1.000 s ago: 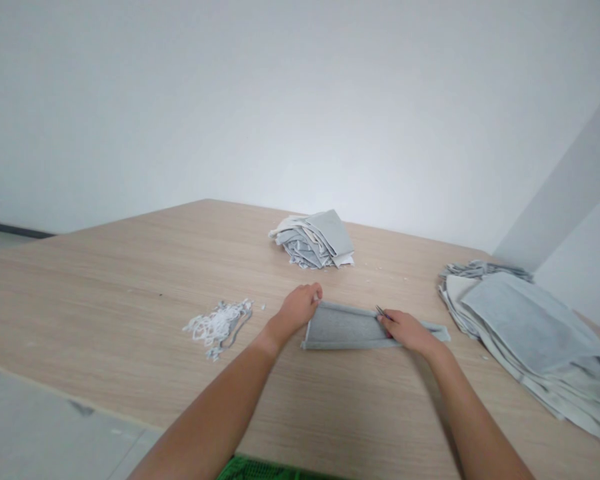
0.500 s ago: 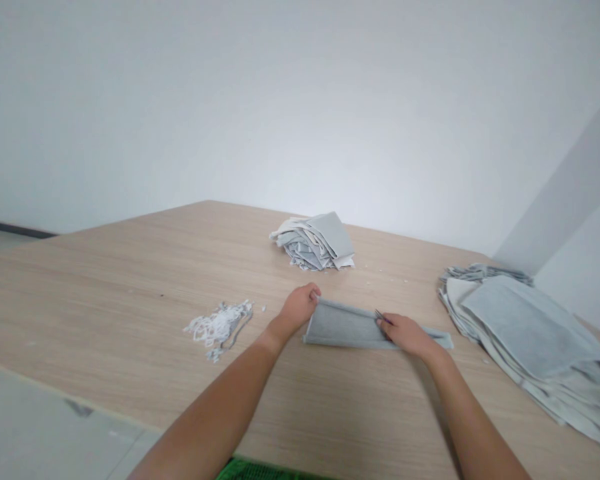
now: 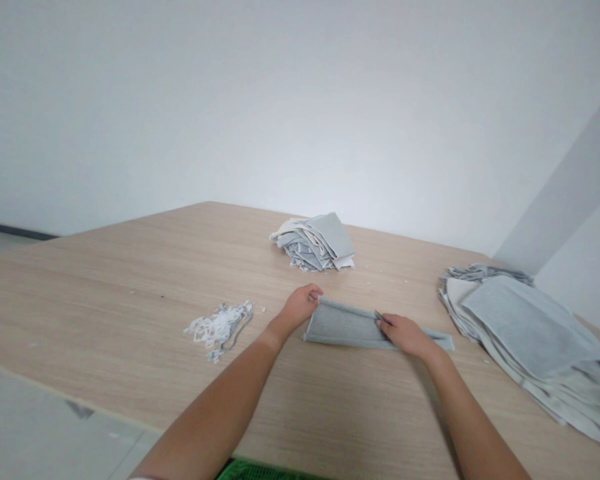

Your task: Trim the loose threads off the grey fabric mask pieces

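Observation:
A folded grey cloth piece (image 3: pixel 347 325) lies lengthwise on the table in front of me. My left hand (image 3: pixel 303 303) is closed, pinching the cloth's upper left corner between thumb and fingers. Over the right part of the cloth, my right hand (image 3: pixel 403 331) is closed around small thread snips (image 3: pixel 380 316). Their thin dark tips poke out past the fingers toward the upper left; the rest is hidden in the hand. The cloth's right end shows beyond that hand.
White and grey trimmings (image 3: pixel 220 327) lie left of my left forearm. A pile of folded cloth pieces (image 3: pixel 336 235) sits farther back. Larger grey cloths (image 3: pixel 525 327) are stacked at the right. Something green and mesh-like (image 3: pixel 260 471) shows below the table's near edge.
Almost nothing differs. My left hand's fingers have shifted very slightly at the cloth corner, and the right hand keeps its place.

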Demonstrator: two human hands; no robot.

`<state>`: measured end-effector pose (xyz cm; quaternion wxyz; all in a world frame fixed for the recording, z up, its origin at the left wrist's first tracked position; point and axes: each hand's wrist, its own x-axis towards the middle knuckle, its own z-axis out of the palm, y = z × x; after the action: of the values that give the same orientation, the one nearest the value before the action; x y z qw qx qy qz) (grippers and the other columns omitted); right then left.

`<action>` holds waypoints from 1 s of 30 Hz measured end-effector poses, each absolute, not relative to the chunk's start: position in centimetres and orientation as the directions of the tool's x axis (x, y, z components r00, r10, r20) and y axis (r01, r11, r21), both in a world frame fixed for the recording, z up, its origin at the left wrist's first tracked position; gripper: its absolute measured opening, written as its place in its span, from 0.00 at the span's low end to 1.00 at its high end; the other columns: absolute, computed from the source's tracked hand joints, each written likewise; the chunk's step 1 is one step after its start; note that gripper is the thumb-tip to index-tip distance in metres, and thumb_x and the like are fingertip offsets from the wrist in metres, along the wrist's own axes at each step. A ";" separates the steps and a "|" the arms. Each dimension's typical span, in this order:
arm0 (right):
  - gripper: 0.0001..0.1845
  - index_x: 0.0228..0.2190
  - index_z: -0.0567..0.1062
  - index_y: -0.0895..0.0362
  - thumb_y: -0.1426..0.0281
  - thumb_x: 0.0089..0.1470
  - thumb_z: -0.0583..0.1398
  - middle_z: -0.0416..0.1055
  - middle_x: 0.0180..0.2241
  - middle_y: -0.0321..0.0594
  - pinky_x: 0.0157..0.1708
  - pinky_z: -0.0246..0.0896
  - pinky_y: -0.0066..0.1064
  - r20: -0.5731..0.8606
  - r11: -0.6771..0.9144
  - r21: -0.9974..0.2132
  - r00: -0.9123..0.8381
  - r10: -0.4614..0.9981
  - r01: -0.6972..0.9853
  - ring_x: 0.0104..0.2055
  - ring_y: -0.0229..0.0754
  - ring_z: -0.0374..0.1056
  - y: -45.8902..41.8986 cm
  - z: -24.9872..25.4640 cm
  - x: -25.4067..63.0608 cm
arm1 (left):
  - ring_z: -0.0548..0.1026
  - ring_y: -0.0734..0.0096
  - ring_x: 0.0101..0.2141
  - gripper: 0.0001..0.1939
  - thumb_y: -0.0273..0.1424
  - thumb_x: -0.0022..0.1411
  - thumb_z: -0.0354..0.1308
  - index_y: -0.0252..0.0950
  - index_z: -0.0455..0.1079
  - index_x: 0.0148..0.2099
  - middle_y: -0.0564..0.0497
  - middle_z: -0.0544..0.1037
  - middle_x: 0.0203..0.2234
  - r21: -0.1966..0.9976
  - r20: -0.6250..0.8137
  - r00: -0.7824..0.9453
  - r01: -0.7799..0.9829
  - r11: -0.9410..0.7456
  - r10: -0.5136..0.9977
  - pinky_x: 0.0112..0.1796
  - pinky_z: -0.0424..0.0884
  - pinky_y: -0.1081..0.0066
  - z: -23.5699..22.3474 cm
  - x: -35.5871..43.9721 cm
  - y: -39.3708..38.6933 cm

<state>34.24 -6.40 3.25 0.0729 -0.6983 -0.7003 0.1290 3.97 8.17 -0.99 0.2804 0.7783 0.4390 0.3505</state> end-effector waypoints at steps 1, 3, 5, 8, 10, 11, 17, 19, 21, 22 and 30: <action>0.22 0.40 0.79 0.56 0.58 0.71 0.49 0.80 0.43 0.48 0.41 0.55 0.33 -0.075 -0.008 -0.279 -0.013 0.997 0.960 0.44 0.49 0.73 -6.4 3.2 34.2 | 0.79 0.67 0.39 0.16 0.21 0.59 0.59 0.35 0.79 0.48 0.47 0.83 0.38 0.745 0.290 0.370 0.492 -0.451 0.883 0.44 0.73 0.70 -1.0 4.0 8.2; 0.22 0.39 0.79 0.55 0.58 0.71 0.50 0.80 0.42 0.48 0.41 0.55 0.33 -0.069 -0.009 -0.272 -0.010 0.998 0.962 0.44 0.49 0.73 -6.4 3.2 34.2 | 0.79 0.67 0.38 0.13 0.23 0.61 0.58 0.35 0.80 0.46 0.47 0.83 0.37 0.739 0.276 0.373 0.507 -0.444 0.886 0.43 0.73 0.70 -0.9 4.0 8.2; 0.21 0.39 0.79 0.55 0.58 0.71 0.50 0.80 0.42 0.48 0.40 0.55 0.33 -0.067 -0.012 -0.271 -0.006 0.998 0.963 0.43 0.49 0.73 -6.3 3.2 34.2 | 0.79 0.66 0.39 0.10 0.24 0.63 0.58 0.34 0.80 0.44 0.47 0.83 0.36 0.720 0.282 0.376 0.525 -0.454 0.883 0.44 0.72 0.69 -0.7 4.1 8.1; 0.21 0.40 0.79 0.55 0.59 0.72 0.50 0.80 0.43 0.48 0.41 0.56 0.33 -0.062 -0.015 -0.274 -0.002 0.998 0.962 0.45 0.49 0.73 -6.3 3.1 34.2 | 0.78 0.64 0.41 0.08 0.26 0.63 0.59 0.35 0.79 0.42 0.46 0.82 0.37 0.674 0.342 0.377 0.540 -0.504 0.861 0.46 0.71 0.67 -0.5 4.2 7.9; 0.21 0.40 0.79 0.55 0.58 0.72 0.50 0.80 0.44 0.48 0.41 0.56 0.33 -0.061 -0.020 -0.265 0.004 0.998 0.964 0.46 0.49 0.73 -6.3 3.0 34.2 | 0.78 0.63 0.42 0.08 0.28 0.64 0.58 0.35 0.78 0.43 0.45 0.82 0.39 0.656 0.382 0.372 0.535 -0.532 0.846 0.48 0.71 0.66 -0.5 4.3 7.8; 0.21 0.40 0.79 0.55 0.58 0.72 0.50 0.80 0.44 0.48 0.41 0.56 0.33 -0.061 -0.022 -0.263 0.006 0.998 0.964 0.46 0.49 0.73 -6.3 2.9 34.3 | 0.77 0.63 0.43 0.09 0.28 0.65 0.58 0.36 0.78 0.44 0.45 0.82 0.39 0.655 0.396 0.371 0.527 -0.542 0.840 0.48 0.71 0.66 -0.5 4.3 7.8; 0.22 0.41 0.79 0.55 0.58 0.71 0.50 0.80 0.45 0.49 0.43 0.57 0.33 -0.061 -0.016 -0.263 -0.001 0.998 0.965 0.47 0.50 0.73 -6.0 2.5 34.5 | 0.77 0.66 0.42 0.18 0.22 0.61 0.56 0.39 0.76 0.52 0.49 0.81 0.41 0.673 0.377 0.443 0.472 -0.569 0.814 0.46 0.70 0.69 -0.7 4.0 8.0; 0.22 0.41 0.79 0.56 0.57 0.71 0.50 0.80 0.45 0.49 0.43 0.57 0.33 -0.061 -0.016 -0.273 0.000 0.998 0.962 0.47 0.50 0.73 -5.9 2.3 34.6 | 0.77 0.67 0.41 0.20 0.21 0.59 0.56 0.39 0.76 0.53 0.50 0.81 0.42 0.685 0.355 0.456 0.468 -0.559 0.816 0.45 0.70 0.70 -0.7 3.9 8.0; 0.22 0.41 0.79 0.56 0.57 0.71 0.50 0.80 0.45 0.49 0.44 0.58 0.33 -0.055 -0.016 -0.306 -0.001 0.999 0.952 0.48 0.50 0.73 -5.8 2.2 34.8 | 0.77 0.67 0.40 0.19 0.23 0.60 0.56 0.39 0.75 0.53 0.50 0.81 0.41 0.696 0.333 0.446 0.478 -0.536 0.831 0.44 0.70 0.70 -0.7 3.8 8.0; 0.22 0.40 0.79 0.56 0.57 0.71 0.50 0.80 0.44 0.49 0.44 0.58 0.33 -0.052 -0.014 -0.324 -0.003 0.999 0.946 0.47 0.50 0.72 -5.8 2.2 34.8 | 0.77 0.67 0.40 0.18 0.24 0.62 0.56 0.39 0.75 0.53 0.50 0.80 0.40 0.699 0.327 0.440 0.483 -0.527 0.836 0.43 0.70 0.70 -0.6 3.8 8.0; 0.21 0.36 0.72 0.55 0.56 0.70 0.47 0.76 0.35 0.43 0.39 0.57 0.33 0.032 0.002 -0.421 0.013 0.999 0.907 0.39 0.46 0.70 -5.1 2.2 34.5 | 0.77 0.65 0.39 0.12 0.32 0.68 0.55 0.40 0.76 0.50 0.51 0.80 0.34 0.678 0.343 0.429 0.503 -0.537 0.836 0.42 0.69 0.70 -0.1 3.9 7.5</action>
<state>34.55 -5.08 2.23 0.1643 -0.6924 -0.6884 0.1405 3.93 7.47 -0.05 0.2461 0.8087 0.4137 0.3382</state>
